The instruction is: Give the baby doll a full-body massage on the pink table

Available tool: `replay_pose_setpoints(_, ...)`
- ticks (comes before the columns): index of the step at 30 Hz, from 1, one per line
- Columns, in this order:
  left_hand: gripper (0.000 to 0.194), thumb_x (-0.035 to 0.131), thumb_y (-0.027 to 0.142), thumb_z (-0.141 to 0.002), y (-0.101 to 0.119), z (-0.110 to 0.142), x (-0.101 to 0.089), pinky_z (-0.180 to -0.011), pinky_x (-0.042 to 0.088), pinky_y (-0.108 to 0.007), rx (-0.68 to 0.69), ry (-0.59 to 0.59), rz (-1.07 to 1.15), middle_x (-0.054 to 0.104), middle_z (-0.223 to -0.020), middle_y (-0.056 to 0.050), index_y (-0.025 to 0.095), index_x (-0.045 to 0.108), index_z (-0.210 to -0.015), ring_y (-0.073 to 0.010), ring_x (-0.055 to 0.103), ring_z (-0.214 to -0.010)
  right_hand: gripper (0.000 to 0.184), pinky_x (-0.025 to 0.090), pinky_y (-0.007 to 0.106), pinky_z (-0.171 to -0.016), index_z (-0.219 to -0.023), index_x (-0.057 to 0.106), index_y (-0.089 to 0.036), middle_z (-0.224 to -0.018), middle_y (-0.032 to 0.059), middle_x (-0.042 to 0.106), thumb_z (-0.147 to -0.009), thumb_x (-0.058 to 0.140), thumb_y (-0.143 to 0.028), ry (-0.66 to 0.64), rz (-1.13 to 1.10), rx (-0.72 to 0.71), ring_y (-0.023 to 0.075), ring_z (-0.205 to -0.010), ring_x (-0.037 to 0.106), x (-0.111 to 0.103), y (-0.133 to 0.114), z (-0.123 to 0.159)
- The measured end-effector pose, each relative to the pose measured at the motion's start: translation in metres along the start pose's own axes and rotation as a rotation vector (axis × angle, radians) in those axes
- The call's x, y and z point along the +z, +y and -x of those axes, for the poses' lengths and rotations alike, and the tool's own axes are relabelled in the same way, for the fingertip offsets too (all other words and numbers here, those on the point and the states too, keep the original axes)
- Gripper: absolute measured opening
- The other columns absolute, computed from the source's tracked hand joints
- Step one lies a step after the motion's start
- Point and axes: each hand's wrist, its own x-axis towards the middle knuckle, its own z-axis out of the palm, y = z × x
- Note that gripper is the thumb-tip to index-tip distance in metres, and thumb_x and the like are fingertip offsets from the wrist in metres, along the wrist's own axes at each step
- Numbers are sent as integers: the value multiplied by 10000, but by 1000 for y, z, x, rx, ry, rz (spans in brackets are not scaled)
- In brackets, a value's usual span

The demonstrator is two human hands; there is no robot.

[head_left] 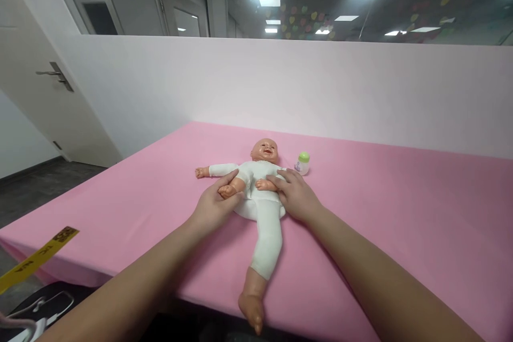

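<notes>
A baby doll (268, 224) with a white cloth body lies on its back, head away from me. My left hand (214, 203) is closed round its bent leg, near the bare foot (227, 191), which is raised over the body. My right hand (298, 195) grips the doll's other side, fingers over the arm that lies across the belly; that arm's small hand (262, 185) sticks out past my fingertips. The doll's other arm (222, 170) stretches out to the left. Its straight leg points toward me, the foot (252, 312) at the table's front edge.
A small baby bottle (302, 163) with a green cap stands beyond my right hand. Pink cloth (401, 214) covers the table, which meets a white wall (280, 85) under a window. A yellow strip (40, 256) hangs at the lower left, and a door (44, 80) is further back.
</notes>
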Motion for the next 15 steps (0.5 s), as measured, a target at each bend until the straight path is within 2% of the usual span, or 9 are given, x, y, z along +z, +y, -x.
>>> replay_pose_setpoints(3,806,726,429,-854,-3,3,-4,-1152,466,-438,7,-8,-8,659,-1435,-84,208,476,-1588,-316,623,-1321,460,370,561,-1204,-1382,671,-318,-1445,71,613,-968,554,-157,36,-91,28,306,-1405,466,-1,-4,-1)
replay_pose_setpoints(6,783,733,439,-868,-4,17,-10,-1167,458,-456,29,-7,-22,635,-1472,-79,237,486,-1583,-330,599,-1354,407,477,497,-1103,-1338,683,-314,-1349,52,678,-959,575,-213,65,-283,109,274,-1251,593,-7,-3,-1)
replay_pose_setpoints(8,776,747,446,-873,-5,34,-13,-1197,430,-471,57,5,-41,582,-1534,-74,267,488,-1582,-335,551,-1410,400,547,436,-975,-1349,661,-317,-1270,35,718,-953,607,-300,93,-431,246,246,-1081,666,-11,4,-1)
replay_pose_setpoints(10,761,760,444,-872,-5,53,-16,-1234,385,-485,86,24,-67,492,-1614,-57,305,498,-1574,-333,465,-1484,424,571,407,-888,-1344,648,-292,-1209,36,741,-932,641,-393,156,-532,417,234,-968,687,-15,16,0)
replay_pose_setpoints(13,707,757,439,-880,-5,83,-25,-1267,323,-504,103,56,-106,401,-1674,-22,349,533,-1545,-331,354,-1551,433,583,425,-864,-1246,676,-223,-1118,64,763,-892,678,-471,262,-602,624,260,-937,701,-16,41,1)
replay_pose_setpoints(15,690,748,431,-890,-6,101,-34,-1269,309,-520,76,64,-130,398,-1675,-13,363,534,-1543,-335,349,-1553,439,603,435,-853,-1217,684,-203,-1093,78,768,-868,702,-470,315,-670,725,272,-924,719,-14,57,2)
